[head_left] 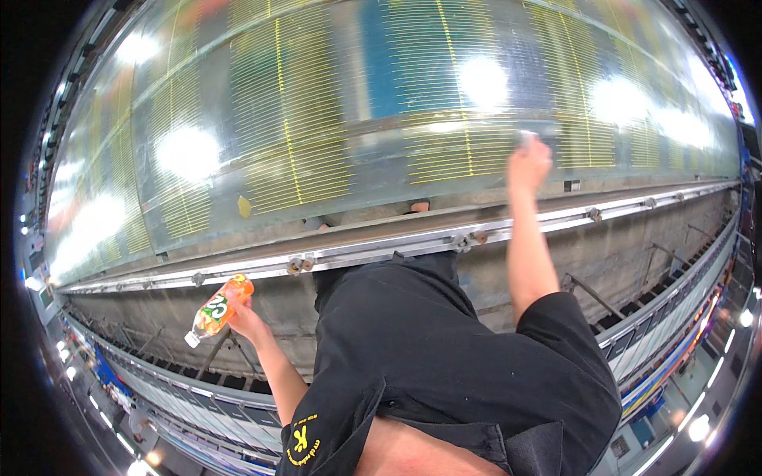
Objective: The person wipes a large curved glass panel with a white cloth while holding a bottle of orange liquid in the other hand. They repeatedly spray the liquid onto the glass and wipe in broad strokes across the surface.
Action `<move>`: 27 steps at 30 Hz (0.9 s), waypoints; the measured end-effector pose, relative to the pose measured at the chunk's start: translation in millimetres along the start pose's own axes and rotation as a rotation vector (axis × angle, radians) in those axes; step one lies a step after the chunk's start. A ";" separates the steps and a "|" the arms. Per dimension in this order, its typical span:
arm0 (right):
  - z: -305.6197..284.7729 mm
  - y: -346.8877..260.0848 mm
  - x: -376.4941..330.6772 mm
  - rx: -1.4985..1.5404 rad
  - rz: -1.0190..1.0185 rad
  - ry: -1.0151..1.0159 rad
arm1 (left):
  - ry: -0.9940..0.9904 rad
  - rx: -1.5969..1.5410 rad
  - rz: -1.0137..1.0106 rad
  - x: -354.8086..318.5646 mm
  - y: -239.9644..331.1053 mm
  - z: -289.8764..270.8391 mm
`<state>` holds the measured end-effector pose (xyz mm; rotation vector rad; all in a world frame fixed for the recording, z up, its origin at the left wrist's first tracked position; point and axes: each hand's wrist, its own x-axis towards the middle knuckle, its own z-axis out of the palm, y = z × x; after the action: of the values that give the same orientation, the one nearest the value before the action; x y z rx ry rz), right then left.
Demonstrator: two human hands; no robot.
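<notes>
big glossy panel (333,103) fills the whole front, no way through. metal rail with rollers (444,238) runs along its lower edge, blocking low reach. open air below the rail on both sides of the black shirt (429,349), which crowds the middle.

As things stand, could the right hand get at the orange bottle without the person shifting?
Probably not easily: the right hand is raised against the shiny panel, while the left hand grips the orange bottle beyond the black-shirted torso.

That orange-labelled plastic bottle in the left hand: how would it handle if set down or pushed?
The bottle looks small and thin-walled, so probably light and squeezable. Its round body would likely roll if laid flat. The left hand holds it tilted, cap downward.
</notes>
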<state>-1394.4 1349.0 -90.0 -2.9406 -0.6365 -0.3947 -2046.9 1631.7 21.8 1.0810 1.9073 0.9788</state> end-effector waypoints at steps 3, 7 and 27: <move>-19.3 -177.6 -90.5 0.316 -0.267 0.067 | -0.091 -0.089 0.104 54.2 14.3 9.3; -75.0 -387.9 -183.9 1.091 -0.298 -0.634 | -0.220 -0.045 0.331 172.3 2.3 -17.3; -108.9 -363.1 -174.6 1.545 0.768 -0.048 | -1.100 0.428 0.388 225.6 80.5 8.6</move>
<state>-1725.0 1592.6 -15.3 -1.4660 0.2238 0.2124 -2098.7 1865.1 38.7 1.7823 0.9956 0.0245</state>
